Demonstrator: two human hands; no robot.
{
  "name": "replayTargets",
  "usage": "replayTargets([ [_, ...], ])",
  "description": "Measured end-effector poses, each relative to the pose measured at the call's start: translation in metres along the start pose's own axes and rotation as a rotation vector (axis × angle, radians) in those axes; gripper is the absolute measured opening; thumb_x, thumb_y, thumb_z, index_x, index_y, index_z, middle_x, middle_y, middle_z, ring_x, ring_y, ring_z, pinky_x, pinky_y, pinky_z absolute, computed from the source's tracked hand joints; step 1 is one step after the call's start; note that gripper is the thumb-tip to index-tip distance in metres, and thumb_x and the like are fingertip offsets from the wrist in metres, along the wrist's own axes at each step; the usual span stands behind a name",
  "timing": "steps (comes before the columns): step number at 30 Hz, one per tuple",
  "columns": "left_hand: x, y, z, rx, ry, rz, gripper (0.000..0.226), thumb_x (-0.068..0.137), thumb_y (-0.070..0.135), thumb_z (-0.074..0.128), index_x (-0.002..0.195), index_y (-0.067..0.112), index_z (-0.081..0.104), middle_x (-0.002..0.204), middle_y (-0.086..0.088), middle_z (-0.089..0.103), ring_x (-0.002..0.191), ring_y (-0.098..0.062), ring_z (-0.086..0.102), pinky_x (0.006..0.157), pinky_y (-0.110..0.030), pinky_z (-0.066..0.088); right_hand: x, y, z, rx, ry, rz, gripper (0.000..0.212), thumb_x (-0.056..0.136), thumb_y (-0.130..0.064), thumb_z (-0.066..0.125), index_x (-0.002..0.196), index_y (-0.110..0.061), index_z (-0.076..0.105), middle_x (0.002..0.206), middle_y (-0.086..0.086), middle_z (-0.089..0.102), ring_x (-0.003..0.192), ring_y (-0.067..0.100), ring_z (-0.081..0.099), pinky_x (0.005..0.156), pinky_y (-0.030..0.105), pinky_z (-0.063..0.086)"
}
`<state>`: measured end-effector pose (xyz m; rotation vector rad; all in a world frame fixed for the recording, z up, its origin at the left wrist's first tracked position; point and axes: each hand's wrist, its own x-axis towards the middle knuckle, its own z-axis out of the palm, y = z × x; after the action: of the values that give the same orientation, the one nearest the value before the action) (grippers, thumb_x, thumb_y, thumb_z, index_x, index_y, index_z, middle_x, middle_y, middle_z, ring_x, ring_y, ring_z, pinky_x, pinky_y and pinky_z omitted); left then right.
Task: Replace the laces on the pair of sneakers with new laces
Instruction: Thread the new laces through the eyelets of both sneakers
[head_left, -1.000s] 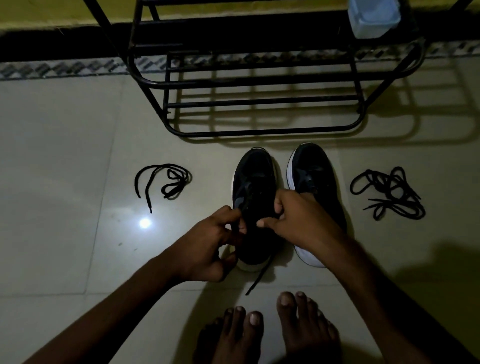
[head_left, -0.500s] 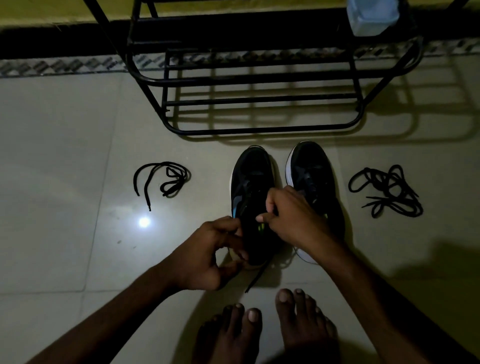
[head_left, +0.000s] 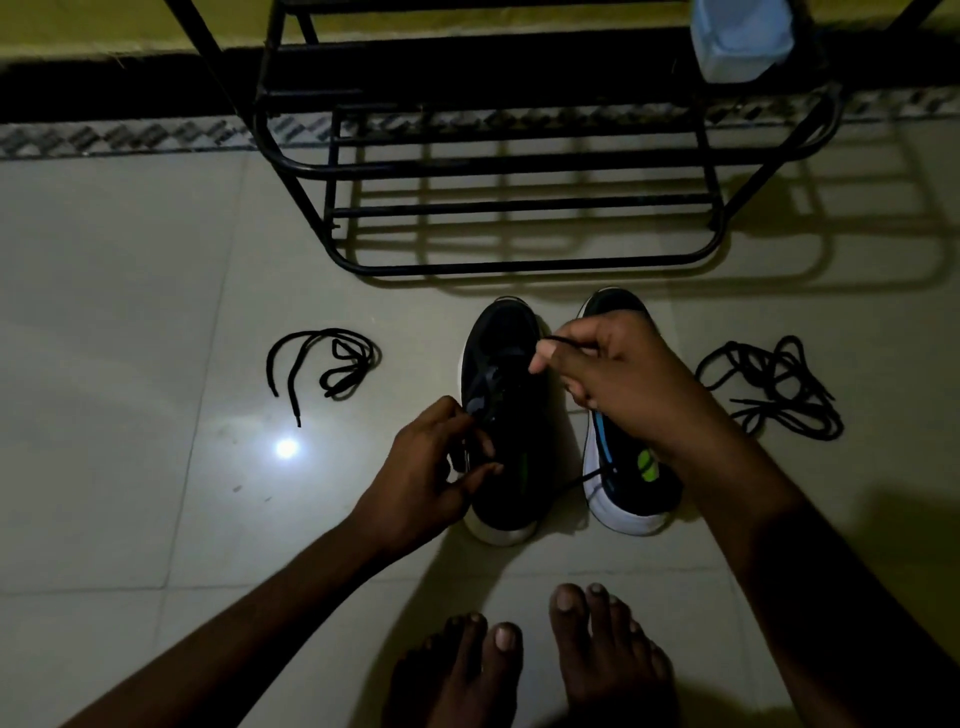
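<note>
Two black sneakers with white soles stand side by side on the tiled floor, toes pointing away from me. My left hand (head_left: 434, 467) grips the left sneaker (head_left: 506, 415) at its near left side, fingers curled at the eyelets. My right hand (head_left: 608, 379) is raised over both shoes and pinches a black lace (head_left: 558, 340) that runs from the left sneaker; its loose end trails down past the right sneaker (head_left: 628, 478). A single black lace (head_left: 324, 364) lies left of the shoes. A tangled pile of black laces (head_left: 774, 389) lies on the right.
A black metal shoe rack (head_left: 519, 208) stands just beyond the sneakers, with a pale blue container (head_left: 743, 36) on its upper right. My bare feet (head_left: 535, 660) are on the floor close below the shoes. A bright light spot (head_left: 287, 448) reflects off the tile at left.
My right hand has lifted up and away from the left sneaker, drawing the lace out with it. My left hand stays at the shoe's side. The right sneaker's heel is now uncovered.
</note>
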<state>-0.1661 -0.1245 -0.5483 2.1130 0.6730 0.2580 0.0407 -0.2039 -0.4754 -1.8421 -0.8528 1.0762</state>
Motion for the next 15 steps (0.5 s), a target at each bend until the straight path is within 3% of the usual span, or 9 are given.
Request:
replayTargets([
  [3,0.008,0.011,-0.003,-0.155,0.165,-0.098,0.029,0.084,0.008,0.080,0.096,0.021,0.058,0.093,0.011,0.058,0.073,-0.014,0.059,0.055,-0.024,0.044,-0.003,-0.008,0.001,-0.035,-0.128,-0.044,0.023,0.101,-0.020,0.057,0.088,-0.010,0.073,0.053,-0.002,0.049,0.049,0.006,0.045,0.055,0.022,0.037],
  [5,0.020,0.022,-0.012,-0.328,0.115,-0.070,0.052,0.082,0.001,0.080,0.121,0.023,0.054,0.112,0.010,0.062,0.083,-0.015,0.063,0.055,-0.029,0.048,-0.005,-0.013,0.002,-0.080,-0.201,-0.094,0.022,0.102,-0.021,0.056,0.090,-0.013,0.073,0.056,-0.001,0.052,0.053,0.009,0.047,0.056,0.023,0.038],
  [6,0.027,0.026,-0.017,-0.401,0.051,-0.031,0.065,0.081,-0.001,0.081,0.133,0.023,0.050,0.119,0.006,0.063,0.090,-0.014,0.065,0.061,-0.024,0.049,-0.005,-0.013,0.002,-0.094,-0.208,-0.118,0.021,0.102,-0.021,0.056,0.090,-0.014,0.072,0.057,-0.002,0.055,0.054,0.006,0.050,0.058,0.021,0.040],
  [8,0.040,0.028,-0.025,-0.436,-0.033,0.027,0.067,0.080,-0.004,0.081,0.138,0.014,0.052,0.110,-0.003,0.067,0.094,-0.008,0.065,0.072,-0.014,0.046,-0.002,-0.012,0.000,-0.078,-0.170,-0.154,0.021,0.102,-0.019,0.057,0.089,-0.012,0.072,0.058,-0.002,0.057,0.054,0.002,0.052,0.058,0.016,0.040],
  [12,0.051,0.018,-0.034,-0.628,0.013,-0.085,0.013,0.090,0.011,0.071,0.102,0.012,0.076,0.089,0.000,0.070,0.083,-0.013,0.062,0.073,-0.025,0.047,0.005,-0.001,-0.007,0.000,-0.108,-0.141,0.021,0.100,-0.019,0.058,0.088,-0.009,0.073,0.055,-0.002,0.055,0.049,0.004,0.047,0.052,0.015,0.036],
  [15,0.052,0.000,-0.037,-0.691,0.162,-0.261,0.024,0.098,0.015,0.062,0.080,0.025,0.075,0.086,0.003,0.070,0.078,-0.011,0.056,0.065,-0.031,0.041,0.009,0.012,-0.009,0.029,-0.097,-0.109,0.021,0.101,-0.017,0.058,0.091,-0.007,0.074,0.059,0.005,0.059,0.050,0.009,0.046,0.055,0.024,0.039],
])
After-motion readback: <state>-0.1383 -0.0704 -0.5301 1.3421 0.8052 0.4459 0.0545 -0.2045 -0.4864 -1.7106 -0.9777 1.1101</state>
